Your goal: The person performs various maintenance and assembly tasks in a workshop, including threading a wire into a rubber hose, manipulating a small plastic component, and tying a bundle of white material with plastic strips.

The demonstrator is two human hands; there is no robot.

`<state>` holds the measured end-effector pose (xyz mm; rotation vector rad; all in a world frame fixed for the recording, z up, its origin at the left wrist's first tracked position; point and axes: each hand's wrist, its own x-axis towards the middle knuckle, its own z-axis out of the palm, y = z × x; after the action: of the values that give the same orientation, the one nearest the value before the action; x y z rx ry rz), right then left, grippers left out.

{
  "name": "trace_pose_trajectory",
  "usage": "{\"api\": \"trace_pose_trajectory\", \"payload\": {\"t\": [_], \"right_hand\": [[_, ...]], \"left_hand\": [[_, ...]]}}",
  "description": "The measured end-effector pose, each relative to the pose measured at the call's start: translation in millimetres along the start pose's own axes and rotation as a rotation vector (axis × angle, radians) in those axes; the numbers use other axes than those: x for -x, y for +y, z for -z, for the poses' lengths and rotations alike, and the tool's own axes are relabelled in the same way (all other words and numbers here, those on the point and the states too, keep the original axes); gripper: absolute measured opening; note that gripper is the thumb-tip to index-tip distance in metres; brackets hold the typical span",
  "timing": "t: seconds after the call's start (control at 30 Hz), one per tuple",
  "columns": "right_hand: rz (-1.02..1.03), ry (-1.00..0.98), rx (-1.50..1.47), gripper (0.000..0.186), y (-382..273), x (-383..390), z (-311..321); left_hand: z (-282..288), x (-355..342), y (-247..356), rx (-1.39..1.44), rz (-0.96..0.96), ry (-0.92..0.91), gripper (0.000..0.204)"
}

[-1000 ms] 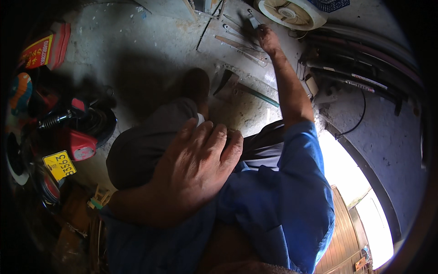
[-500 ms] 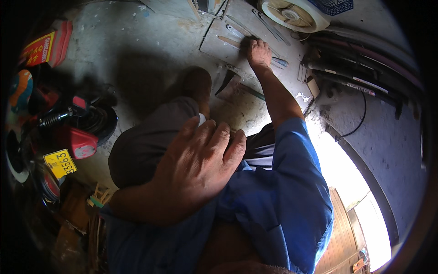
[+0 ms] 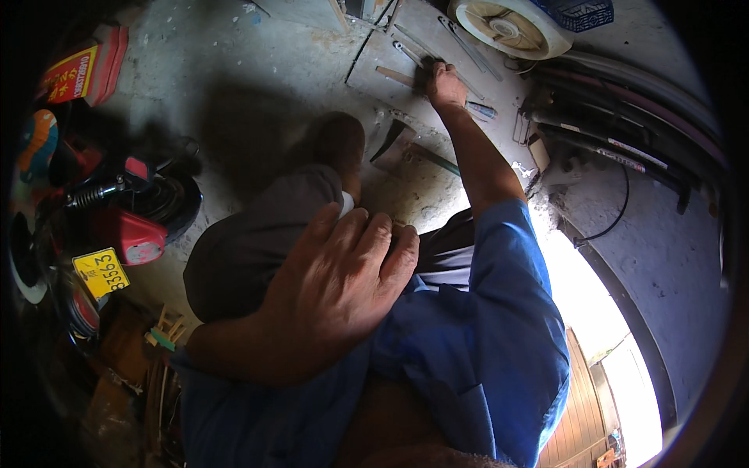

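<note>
Nearest the camera, the left hand (image 3: 343, 288) lies flat on the bent knee (image 3: 250, 249) in dark trousers, its grip spread and holding nothing, simply bracing the body. Beyond it the foot (image 3: 331, 144) rests on the concrete floor (image 3: 234, 86), with a red machine (image 3: 133, 226) and a yellow plate (image 3: 101, 271) off to the left. Further out, the right arm in its blue sleeve (image 3: 499, 312) stretches forward to a patch of floor strewn with hand tools. The right hand (image 3: 445, 82) is curled down over a dark tool (image 3: 425, 76) lying among wrenches (image 3: 460, 43), close to a wooden handle (image 3: 394, 76); the fingers seem pressed together around it, though at this distance I cannot tell for sure. The tool sits directly under the fingertips, partly hidden by them. To do this well, the weight should stay on the braced knee so the far reach is steady, and the fingers should wrap the tool fully before lifting it clear of its neighbours. A pale round fan housing (image 3: 507, 27) lies just beyond.
</note>
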<state>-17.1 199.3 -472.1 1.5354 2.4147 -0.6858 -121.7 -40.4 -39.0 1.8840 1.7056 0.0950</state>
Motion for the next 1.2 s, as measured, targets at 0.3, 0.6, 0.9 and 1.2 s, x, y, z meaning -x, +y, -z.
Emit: {"api": "trace_pose_trajectory", "payload": {"t": [0.3, 0.6, 0.9, 1.2], "right_hand": [[-0.088, -0.002, 0.019, 0.036, 8.8, -1.5, -7.6], [0.014, 0.003, 0.178, 0.034, 10.9, -0.1, -0.5], [0.005, -0.148, 0.185, 0.04, 23.3, 10.9, 26.1], [0.02, 0.054, -0.037, 0.033, 60.4, -8.4, 44.5]], "left_hand": [[-3.8, 4.1, -1.8, 0.017, -0.017, 0.049, 0.054], [1.7, 2.6, 1.9, -0.005, -0.024, 0.027, 0.05], [-0.8, 6.6, -0.7, -0.023, -0.03, 0.025, 0.055], [-1.0, 9.6, 0.8, -0.019, -0.054, 0.105, 0.033]]}}
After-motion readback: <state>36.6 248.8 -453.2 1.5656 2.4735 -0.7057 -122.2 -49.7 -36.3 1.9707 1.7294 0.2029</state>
